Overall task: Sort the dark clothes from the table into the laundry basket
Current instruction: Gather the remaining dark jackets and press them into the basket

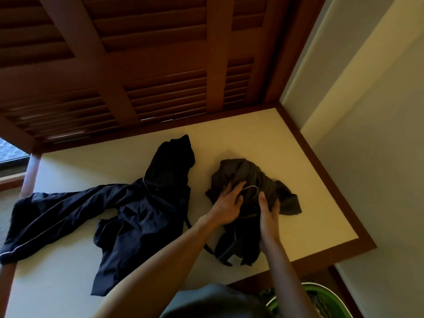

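Observation:
A dark grey crumpled garment [247, 177] lies on the right part of the white table [263, 138], its lower end hanging over the front edge. My left hand [228, 206] rests on its middle with fingers spread and slightly bent. My right hand [268, 214] grips the cloth from the right side, thumb up by a grey cord loop. A black jacket [142, 210] with thin white piping is spread out to the left, one sleeve reaching the table's left edge. The green laundry basket [319, 289] shows at the bottom right, below the table.
Dark wooden louvred shutters [142, 65] rise behind the table. A wooden frame borders the table's right and front edges. A pale wall [371, 145] stands to the right. A window corner shows at the far left.

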The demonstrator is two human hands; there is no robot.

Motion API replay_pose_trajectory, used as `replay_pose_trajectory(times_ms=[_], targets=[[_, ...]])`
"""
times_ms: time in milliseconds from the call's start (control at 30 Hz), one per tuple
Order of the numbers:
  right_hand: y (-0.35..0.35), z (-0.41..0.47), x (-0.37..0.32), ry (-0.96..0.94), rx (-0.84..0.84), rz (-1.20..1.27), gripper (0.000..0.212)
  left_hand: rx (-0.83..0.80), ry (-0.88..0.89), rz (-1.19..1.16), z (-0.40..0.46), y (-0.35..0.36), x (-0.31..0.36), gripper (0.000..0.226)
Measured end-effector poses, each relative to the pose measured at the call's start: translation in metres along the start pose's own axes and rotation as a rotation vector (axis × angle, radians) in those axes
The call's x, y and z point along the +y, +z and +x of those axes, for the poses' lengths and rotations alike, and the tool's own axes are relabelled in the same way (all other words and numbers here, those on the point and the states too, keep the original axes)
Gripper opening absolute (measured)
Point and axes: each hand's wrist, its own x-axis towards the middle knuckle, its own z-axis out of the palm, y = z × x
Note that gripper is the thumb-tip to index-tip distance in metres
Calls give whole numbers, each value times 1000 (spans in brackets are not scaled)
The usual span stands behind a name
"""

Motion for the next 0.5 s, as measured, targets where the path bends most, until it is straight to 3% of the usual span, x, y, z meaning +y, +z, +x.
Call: replay_pose_trajectory(times_ms=[33, 100, 167, 233, 333, 400, 500], targets=[[8, 1, -5, -50, 8, -82, 127, -29, 22, -72, -5, 6, -1, 54], [27, 5, -18, -97, 11, -316, 117, -89, 0, -293, -17, 6, -2, 54], [42, 11, -21, -87, 4, -595, 101, -81, -125, -514, -26, -8, -4, 52], [52, 19, -12, -111, 0, -828, 93, -25, -247, -540, -36, -30, -10, 46], [58, 31, 6, -170, 5, -1037, 85, 147, -181, -198, -73, -68, -18, 44], [61, 34, 8, -173, 20, -1107, 84, 373, -172, 97, -112, -90, -30, 45], [75, 19, -1, -233, 113, -1170, 91, 709, -370, 271, -176, -108, -59, 46]])
